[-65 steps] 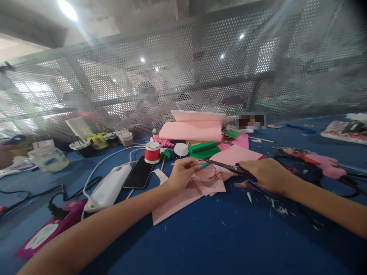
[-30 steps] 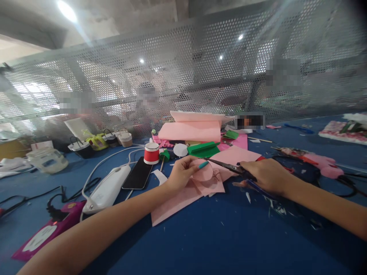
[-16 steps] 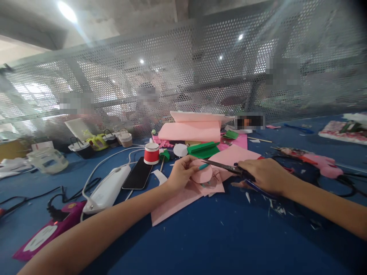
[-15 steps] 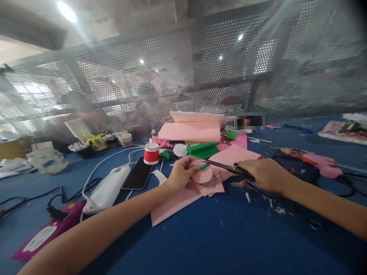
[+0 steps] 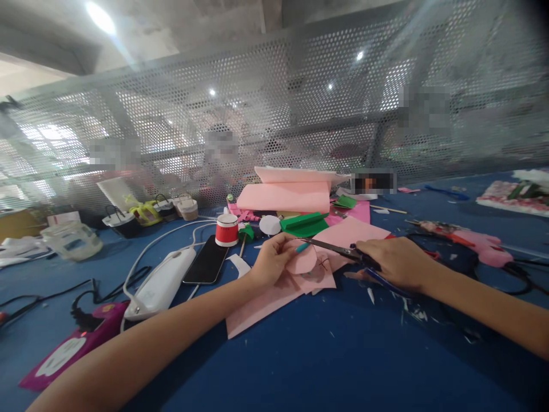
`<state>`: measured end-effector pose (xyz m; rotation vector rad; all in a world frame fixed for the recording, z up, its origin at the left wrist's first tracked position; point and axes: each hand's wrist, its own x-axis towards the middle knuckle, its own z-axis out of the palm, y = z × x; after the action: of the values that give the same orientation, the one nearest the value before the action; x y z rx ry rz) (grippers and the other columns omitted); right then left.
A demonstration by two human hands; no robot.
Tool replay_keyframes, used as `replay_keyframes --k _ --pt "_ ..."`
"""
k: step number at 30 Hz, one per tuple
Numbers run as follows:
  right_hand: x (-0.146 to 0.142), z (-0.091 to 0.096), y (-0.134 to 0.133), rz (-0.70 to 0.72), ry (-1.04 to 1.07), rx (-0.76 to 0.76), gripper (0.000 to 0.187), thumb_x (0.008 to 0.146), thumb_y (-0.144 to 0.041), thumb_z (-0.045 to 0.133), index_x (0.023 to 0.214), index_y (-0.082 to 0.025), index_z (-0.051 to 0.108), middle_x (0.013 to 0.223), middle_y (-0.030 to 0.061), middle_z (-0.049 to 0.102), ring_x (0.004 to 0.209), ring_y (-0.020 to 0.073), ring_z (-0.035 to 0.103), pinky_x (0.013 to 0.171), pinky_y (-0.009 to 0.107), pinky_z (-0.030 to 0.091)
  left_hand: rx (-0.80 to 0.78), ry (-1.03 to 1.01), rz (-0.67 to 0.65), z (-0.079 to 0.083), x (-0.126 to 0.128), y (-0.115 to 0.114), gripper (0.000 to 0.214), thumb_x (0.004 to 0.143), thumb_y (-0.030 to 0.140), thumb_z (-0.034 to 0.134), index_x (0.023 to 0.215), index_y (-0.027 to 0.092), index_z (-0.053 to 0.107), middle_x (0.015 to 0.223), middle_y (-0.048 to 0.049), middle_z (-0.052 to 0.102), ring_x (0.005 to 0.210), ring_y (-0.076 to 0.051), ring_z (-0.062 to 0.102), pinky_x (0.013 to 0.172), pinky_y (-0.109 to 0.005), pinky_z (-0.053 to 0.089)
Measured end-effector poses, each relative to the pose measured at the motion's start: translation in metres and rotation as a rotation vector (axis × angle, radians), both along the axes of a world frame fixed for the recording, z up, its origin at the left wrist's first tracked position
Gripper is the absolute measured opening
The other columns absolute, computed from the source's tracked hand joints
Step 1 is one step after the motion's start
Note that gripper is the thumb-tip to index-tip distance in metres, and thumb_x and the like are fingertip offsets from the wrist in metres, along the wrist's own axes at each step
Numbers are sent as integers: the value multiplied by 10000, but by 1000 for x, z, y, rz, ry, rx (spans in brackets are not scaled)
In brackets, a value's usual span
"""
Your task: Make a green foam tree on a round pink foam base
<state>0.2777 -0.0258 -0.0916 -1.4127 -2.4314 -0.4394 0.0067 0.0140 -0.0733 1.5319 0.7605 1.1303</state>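
My left hand (image 5: 271, 260) pinches a small rounded piece of pink paper (image 5: 304, 261) above the blue table (image 5: 300, 366). My right hand (image 5: 397, 262) grips dark scissors (image 5: 332, 248), and their blades reach the top edge of that pink piece. A blue pen (image 5: 386, 281) lies under my right hand. Larger pink sheets (image 5: 266, 300) lie flat beneath both hands.
Left of my left arm lie a black phone (image 5: 208, 260), a white device with cables (image 5: 160, 284) and a red-and-white cup (image 5: 227, 229). Behind are a folded pink paper stack (image 5: 285, 194) and green paper (image 5: 304, 224). A pink glue gun (image 5: 476, 243) lies right. People sit behind the perforated metal screen (image 5: 274, 114).
The scissors have worked along the pink piece while my left hand turned it slightly. Both arms stay in almost the same place.
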Motion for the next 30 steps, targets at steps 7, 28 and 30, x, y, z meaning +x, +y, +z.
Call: replay_keyframes --k 7,28,30 --pt "0 2 -2 -75 42 -18 419 868 -584 342 838 -205 517 788 68 681 659 221 641 508 270 277 60 21 1 1 0 -1 382 648 306 761 967 166 604 927 -54 662 896 -180 616 782 -297 503" --pt "0 3 -3 -55 46 -24 382 875 -554 364 835 -205 514 791 88 688 671 239 651 500 282 275 -34 5 72 2 -2 -1 409 636 290 772 984 171 595 832 -31 674 619 -140 648 508 -231 514" --pt "-1 5 -4 -63 42 -36 391 878 -559 361 840 -200 511 805 100 688 693 257 656 504 284 273 -10 26 70 1 -2 1 392 631 276 777 977 165 629 829 -32 669 645 -134 643 538 -228 513"
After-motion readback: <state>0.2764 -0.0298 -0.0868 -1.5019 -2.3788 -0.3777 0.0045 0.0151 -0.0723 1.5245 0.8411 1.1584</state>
